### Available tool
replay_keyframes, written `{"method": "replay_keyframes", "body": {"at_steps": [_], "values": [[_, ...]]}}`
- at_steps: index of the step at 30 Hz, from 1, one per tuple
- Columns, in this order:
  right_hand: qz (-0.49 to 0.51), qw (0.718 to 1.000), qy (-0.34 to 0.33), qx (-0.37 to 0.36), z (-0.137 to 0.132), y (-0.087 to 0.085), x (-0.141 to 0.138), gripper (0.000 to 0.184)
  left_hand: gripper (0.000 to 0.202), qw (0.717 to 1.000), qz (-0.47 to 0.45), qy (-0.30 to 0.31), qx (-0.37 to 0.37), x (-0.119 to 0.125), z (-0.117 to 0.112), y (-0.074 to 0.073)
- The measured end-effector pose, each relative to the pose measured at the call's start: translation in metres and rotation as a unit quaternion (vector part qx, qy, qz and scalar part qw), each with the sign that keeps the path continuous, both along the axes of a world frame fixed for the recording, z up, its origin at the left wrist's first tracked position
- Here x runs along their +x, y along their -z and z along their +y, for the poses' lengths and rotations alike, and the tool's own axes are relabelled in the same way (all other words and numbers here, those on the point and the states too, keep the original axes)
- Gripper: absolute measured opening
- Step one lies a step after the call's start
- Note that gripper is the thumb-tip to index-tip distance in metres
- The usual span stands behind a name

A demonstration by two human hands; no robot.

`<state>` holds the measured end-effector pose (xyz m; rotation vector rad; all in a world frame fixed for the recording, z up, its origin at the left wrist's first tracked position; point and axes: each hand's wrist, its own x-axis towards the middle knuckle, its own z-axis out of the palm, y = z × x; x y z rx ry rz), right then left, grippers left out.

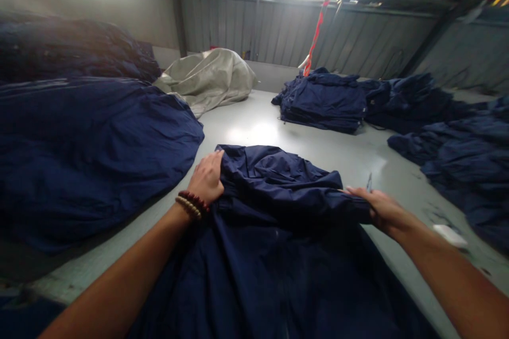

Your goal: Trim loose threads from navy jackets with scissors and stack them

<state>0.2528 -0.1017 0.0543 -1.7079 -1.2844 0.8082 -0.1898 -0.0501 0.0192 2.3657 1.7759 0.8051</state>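
Note:
A dark navy garment [274,254] hangs toward me over the near side of the table, its upper part bunched in folds on the tabletop. My left hand [207,177], with two bead bracelets [193,204] at the wrist, is closed on the garment's left upper edge. At the right end of the same folded edge, my right hand [379,209] is closed on the fabric. A thin pointed metal tip [369,183] sticks up by the right fingers; the rest of that tool is hidden. Between both hands the fabric edge is stretched across.
The pale table [254,116] bears a large navy fabric pile [91,153] at left and a grey-green cover [214,79] behind. Folded navy garments [324,100] lie at the back, and more navy clothing [473,159] at right. A red cord [317,32] hangs down. A small white block [450,235] sits right.

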Motion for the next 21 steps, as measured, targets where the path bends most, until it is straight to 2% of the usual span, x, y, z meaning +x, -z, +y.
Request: {"method": "replay_keyframes", "body": {"at_steps": [3, 5, 6, 9, 12, 15, 18, 21], "values": [[0.081, 0.994, 0.080, -0.004, 0.008, 0.023, 0.000, 0.045, 0.075, 0.994, 0.033, 0.098, 0.021, 0.021, -0.010, 0.002], [0.099, 0.984, 0.143, 0.042, 0.007, 0.039, 0.002, 0.049, 0.073, 0.982, 0.071, 0.171, -0.023, 0.030, -0.012, 0.011], [0.084, 0.982, 0.153, 0.069, 0.005, 0.046, 0.003, 0.049, 0.075, 0.976, 0.086, 0.192, -0.048, 0.033, -0.012, 0.016], [0.007, 0.987, 0.115, 0.116, -0.002, 0.061, 0.005, 0.052, 0.096, 0.974, 0.098, 0.184, -0.091, 0.034, -0.006, 0.031], [-0.057, 0.989, 0.058, 0.127, -0.008, 0.070, 0.007, 0.058, 0.125, 0.974, 0.103, 0.163, -0.120, 0.034, 0.002, 0.037], [-0.141, 0.983, 0.045, 0.113, -0.012, 0.079, 0.014, 0.059, 0.133, 0.969, 0.116, 0.164, -0.146, 0.042, 0.005, 0.036], [-0.225, 0.968, 0.029, 0.110, -0.015, 0.086, 0.030, 0.055, 0.138, 0.968, 0.112, 0.168, -0.146, 0.064, 0.005, 0.037], [-0.226, 0.966, 0.034, 0.125, -0.020, 0.084, 0.048, 0.055, 0.146, 0.973, 0.084, 0.170, -0.132, 0.089, 0.006, 0.042]]}}
